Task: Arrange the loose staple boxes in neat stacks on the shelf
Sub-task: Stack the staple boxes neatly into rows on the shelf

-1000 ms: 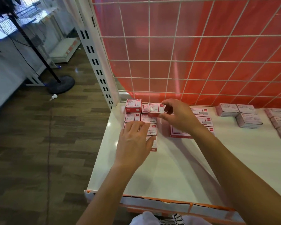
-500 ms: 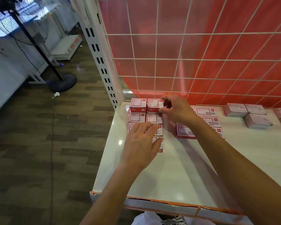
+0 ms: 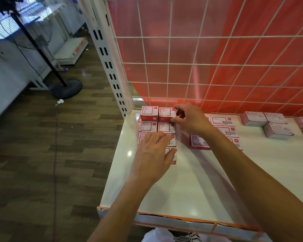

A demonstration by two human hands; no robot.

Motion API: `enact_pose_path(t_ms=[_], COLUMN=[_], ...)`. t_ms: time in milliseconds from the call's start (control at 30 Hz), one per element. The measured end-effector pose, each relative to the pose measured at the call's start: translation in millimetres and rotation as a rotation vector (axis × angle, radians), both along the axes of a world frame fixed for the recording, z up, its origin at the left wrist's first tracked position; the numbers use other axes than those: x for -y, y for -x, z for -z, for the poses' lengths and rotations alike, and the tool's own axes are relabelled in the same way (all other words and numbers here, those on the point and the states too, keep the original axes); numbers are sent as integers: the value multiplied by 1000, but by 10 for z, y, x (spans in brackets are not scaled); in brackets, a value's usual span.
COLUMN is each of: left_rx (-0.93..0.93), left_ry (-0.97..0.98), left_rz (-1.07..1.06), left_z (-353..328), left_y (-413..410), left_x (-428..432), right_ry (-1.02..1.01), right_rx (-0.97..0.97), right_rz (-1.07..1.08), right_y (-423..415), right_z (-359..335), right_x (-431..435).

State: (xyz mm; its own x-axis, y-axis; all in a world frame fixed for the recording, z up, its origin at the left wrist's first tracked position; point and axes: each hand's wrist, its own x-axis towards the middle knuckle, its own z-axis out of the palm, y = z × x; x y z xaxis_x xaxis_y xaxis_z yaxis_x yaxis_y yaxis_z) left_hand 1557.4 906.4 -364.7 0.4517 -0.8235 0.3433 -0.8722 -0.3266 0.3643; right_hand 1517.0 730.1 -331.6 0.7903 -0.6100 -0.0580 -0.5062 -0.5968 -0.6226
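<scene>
Staple box (image 3: pixel 166 114): we find it on the rear-right stack, flush against its neighbour at 9 o'clock.
Right hand (image 3: pixel 191 119): thumb and fingers pinch this box.
Box block (image 3: pixel 148 126): two columns, at 11 o'clock on the shelf (image 3: pixel 191 186).
Left hand (image 3: pixel 153 154): flat, fingers straight, resting on the front boxes at 6 o'clock.
Second group (image 3: pixel 220 120): at 3 o'clock of the block, partly behind the right forearm.
Pale boxes (image 3: pixel 276 131): further toward 3 o'clock, well apart.
Wire grid (image 3: pixel 199 67): at 12 o'clock.
</scene>
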Motion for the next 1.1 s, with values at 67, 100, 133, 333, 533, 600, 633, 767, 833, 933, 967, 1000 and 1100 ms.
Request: enact_pose_path(t_ms=[67,100,133,333,533,600,633,767,833,933,967,1000,1100], left_rx=[0,0,1,-15,-6,6,10,-23,-25,-20,-23,-27,-25], left_ry=[1,0,-1,-8,-10,2,9,-11,-23,-43,-52,-61,-100], left_rz=[-4,-7,-9,-8,-1,3,2,33,56,95,108,119,155], left_z=[0,1,1,-28,-64,-79,-86,-118,-125,-123,-124,-126,-135], left_y=[1,1,2,13,17,35,51,153,224,349,399,452,652], left_x=[4,7,9,20,52,76,91,168,209,279,306,336,438], right_ry=[6,7,8,6,143,185,193,188,193,211,216,222,258], right_rx=[-4,-2,0,28,61,50,39,29,23,-3,-3,2,-2], right_rz=[2,4,5,17,92,116,138,215,233,263,273,286,314], right_y=[0,1,5,45,263,346,387,593,728,953,1028,1101,1333], right_z=[5,2,-5,-54,-26,17,36,59,46,41,50,64,125], right_x=[0,-2,-5,-65,-152,-200,-232,-360,-417,-488,-507,-527,-545])
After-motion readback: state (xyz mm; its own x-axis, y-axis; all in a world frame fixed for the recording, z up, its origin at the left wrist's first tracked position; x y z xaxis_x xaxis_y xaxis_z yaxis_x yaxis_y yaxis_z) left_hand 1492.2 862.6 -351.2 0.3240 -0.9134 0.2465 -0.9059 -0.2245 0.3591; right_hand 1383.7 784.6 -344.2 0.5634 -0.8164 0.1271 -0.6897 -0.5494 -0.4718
